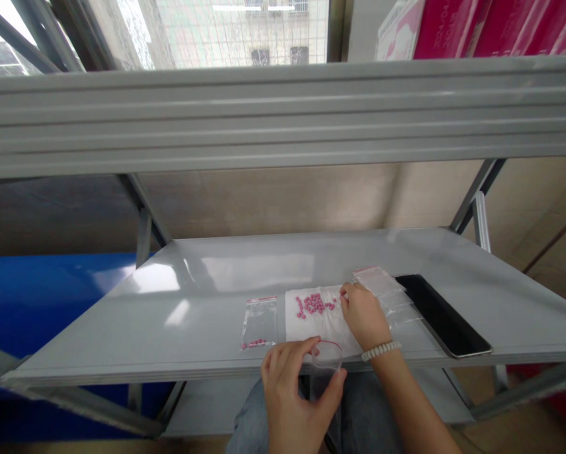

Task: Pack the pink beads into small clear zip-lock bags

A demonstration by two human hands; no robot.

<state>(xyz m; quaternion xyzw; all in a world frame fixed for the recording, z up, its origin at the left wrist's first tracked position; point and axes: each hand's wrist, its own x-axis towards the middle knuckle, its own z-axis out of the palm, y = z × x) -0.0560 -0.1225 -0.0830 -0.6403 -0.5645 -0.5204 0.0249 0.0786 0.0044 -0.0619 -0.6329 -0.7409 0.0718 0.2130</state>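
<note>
My left hand (294,391) holds a clear zip bag (327,359) by its mouth, between thumb and fingers; the bag's red-edged opening gapes upward in front of the table edge. Over the right side of a white sheet (306,325), my right hand (362,312) has its fingertips pinched together, with a small pink bead seeming to show at the tips. Several pink beads (314,302) lie loose on the sheet, left of that hand. Flat to the left is another clear zip bag (260,321), with a row of pink beads along its bottom.
More clear zip bags (382,287) lie right of my right hand. Beside them is a black tablet-like slab (443,315). A grey metal beam (283,120) crosses above the white table (192,334). Pink boxes (453,28) stand on the upper shelf at right.
</note>
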